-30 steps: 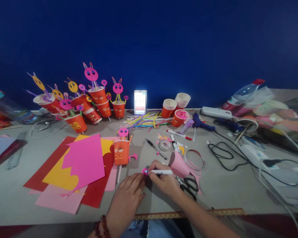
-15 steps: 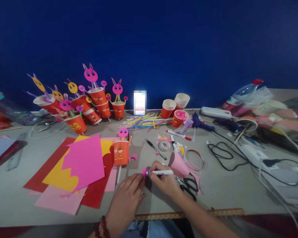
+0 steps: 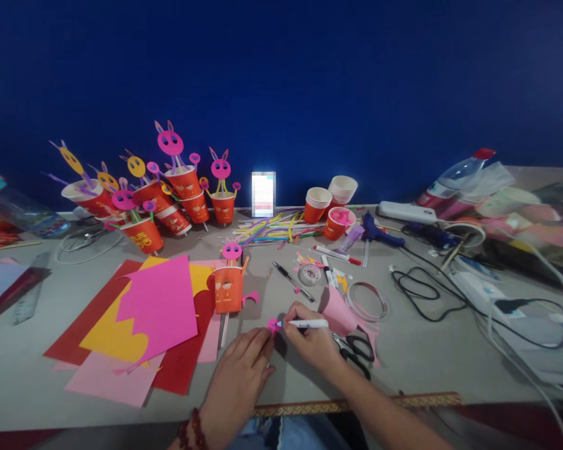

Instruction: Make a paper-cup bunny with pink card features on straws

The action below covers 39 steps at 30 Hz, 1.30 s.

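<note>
Disc: one, pink, on the counter (image 3: 422, 356) at the near middle; the disc (image 3: 273, 324) lies at the far end of your left hand (image 3: 244, 359) and just left of your right hand (image 3: 309, 340).
Nearer hand: your left, its fingertips at the disc's near-left edge; you lay it flattish, and whether it pinches or only presses, I cannot tell.
Marker: one, white with a blue tip, gripped in your right hand's fingers; the marker (image 3: 307, 324) has its long axis left to right, tip pointing left at the disc. Contact is too small to make out.
Scissors: one pair (image 3: 356, 347), right of your right wrist, black handles toward the near right.
Pen: one (image 3: 291, 280), black, beyond your right hand, slanting from far left to near right.
Tape: two rolls, the small one (image 3: 309, 281) left of the large one (image 3: 383, 306).
Rabbit cup: one (image 3: 228, 290), beyond your left hand.
Paper: a pile (image 3: 162, 306) to your left, sheets overlapping too much to count.
Rabbit heads: six at the far left, three yellow, three pink (image 3: 170, 142).
Cup stacks: two (image 3: 317, 206), far right of the phone (image 3: 263, 195).
</note>
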Each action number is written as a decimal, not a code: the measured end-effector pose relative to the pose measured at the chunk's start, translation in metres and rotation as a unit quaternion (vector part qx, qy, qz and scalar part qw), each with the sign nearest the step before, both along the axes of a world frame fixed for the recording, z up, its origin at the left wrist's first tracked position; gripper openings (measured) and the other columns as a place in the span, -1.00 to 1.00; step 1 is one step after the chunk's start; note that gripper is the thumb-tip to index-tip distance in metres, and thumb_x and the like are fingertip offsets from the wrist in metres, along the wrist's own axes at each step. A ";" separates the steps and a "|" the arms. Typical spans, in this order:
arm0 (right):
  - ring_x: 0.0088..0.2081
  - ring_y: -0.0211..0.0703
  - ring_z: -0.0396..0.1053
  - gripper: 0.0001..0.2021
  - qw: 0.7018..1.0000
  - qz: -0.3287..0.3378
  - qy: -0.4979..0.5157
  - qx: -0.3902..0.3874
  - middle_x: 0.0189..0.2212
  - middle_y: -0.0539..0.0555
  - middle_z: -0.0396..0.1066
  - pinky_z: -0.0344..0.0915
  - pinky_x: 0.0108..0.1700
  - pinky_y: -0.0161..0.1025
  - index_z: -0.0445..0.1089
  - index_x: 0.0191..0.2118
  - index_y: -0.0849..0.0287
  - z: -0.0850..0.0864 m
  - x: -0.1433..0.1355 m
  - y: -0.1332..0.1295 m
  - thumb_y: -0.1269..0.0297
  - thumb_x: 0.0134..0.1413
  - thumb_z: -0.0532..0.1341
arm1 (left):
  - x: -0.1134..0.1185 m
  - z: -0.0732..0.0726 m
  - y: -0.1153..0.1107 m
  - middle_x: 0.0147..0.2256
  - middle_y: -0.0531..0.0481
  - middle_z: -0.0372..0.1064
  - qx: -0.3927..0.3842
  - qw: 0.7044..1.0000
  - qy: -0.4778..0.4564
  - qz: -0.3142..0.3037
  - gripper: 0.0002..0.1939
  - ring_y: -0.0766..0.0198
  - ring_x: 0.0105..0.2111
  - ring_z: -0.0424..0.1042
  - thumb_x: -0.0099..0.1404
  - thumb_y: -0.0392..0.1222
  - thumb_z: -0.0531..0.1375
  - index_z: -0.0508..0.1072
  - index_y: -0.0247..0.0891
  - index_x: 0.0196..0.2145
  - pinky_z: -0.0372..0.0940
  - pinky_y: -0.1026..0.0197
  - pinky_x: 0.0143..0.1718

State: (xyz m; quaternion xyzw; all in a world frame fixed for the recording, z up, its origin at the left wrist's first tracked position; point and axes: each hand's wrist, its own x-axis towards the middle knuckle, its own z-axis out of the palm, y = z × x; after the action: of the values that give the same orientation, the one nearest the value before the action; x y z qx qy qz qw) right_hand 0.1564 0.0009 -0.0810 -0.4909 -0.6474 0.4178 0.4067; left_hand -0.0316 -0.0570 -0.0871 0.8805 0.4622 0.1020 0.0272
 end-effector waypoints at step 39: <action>-0.50 -0.24 0.26 -0.89 0.997 0.031 -0.067 0.016 -0.57 -0.10 0.33 0.14 -0.41 -0.33 0.34 -0.45 0.11 -0.003 -0.001 0.000 0.41 0.04 0.13 | -0.001 -0.005 -0.001 0.17 -0.18 0.36 -0.014 1.000 -0.009 0.002 -0.54 0.03 0.12 0.37 0.37 -0.28 0.17 0.29 -0.35 0.20 0.37 -0.06 0.11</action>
State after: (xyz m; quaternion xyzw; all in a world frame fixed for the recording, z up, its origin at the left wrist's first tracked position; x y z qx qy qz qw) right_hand 0.1549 0.0013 -0.0843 -0.4907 -0.6949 0.3858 0.3570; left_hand -0.0328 -0.0576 -0.0922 0.8782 0.4649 0.1035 0.0431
